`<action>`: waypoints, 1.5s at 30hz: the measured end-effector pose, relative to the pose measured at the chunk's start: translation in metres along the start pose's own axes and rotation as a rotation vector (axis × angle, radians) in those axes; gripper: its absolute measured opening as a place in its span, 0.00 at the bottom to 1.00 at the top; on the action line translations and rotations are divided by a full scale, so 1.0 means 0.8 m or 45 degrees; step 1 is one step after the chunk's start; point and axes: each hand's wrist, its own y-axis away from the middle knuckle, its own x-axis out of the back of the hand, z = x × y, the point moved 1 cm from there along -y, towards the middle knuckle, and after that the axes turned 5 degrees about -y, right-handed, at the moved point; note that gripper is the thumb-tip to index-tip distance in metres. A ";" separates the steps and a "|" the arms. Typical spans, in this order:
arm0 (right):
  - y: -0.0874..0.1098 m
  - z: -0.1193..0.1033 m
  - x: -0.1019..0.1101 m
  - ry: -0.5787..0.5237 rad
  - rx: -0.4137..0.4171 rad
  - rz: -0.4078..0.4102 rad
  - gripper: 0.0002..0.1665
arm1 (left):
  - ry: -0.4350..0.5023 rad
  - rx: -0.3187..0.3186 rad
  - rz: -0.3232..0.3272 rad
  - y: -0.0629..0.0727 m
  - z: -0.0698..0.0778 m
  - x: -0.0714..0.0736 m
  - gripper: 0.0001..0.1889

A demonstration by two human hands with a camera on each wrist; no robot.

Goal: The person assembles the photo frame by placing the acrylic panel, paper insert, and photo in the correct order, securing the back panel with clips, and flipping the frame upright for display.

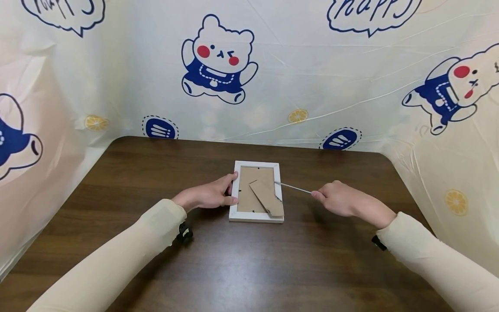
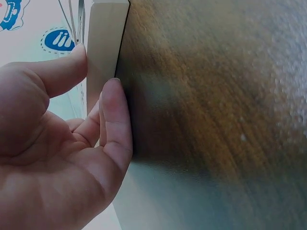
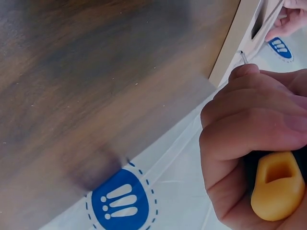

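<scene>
A picture frame with a white border (image 1: 249,217) lies face down on the table. Its brown backing board (image 1: 257,173) faces up, with a slanted stand leg (image 1: 270,198) on it and small dark tabs around the edge. My left hand (image 1: 210,193) holds the frame's left side, thumb on the border and fingers along the outer side. My right hand (image 1: 343,199) grips a screwdriver (image 1: 296,188) by its handle (image 3: 274,203), yellow and black at the butt. The thin metal shaft points left, its tip right at the inner edge of the frame's right border.
The dark wooden table (image 1: 249,264) extends around the frame on all sides. Behind it and at both sides hangs a pale curtain (image 1: 280,86) printed with bears and orange slices. Black straps (image 1: 185,233) circle the sleeves at the wrists.
</scene>
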 end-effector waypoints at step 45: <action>0.014 -0.062 -0.016 0.451 0.035 0.252 0.27 | -0.030 -0.007 0.008 -0.002 0.001 0.001 0.48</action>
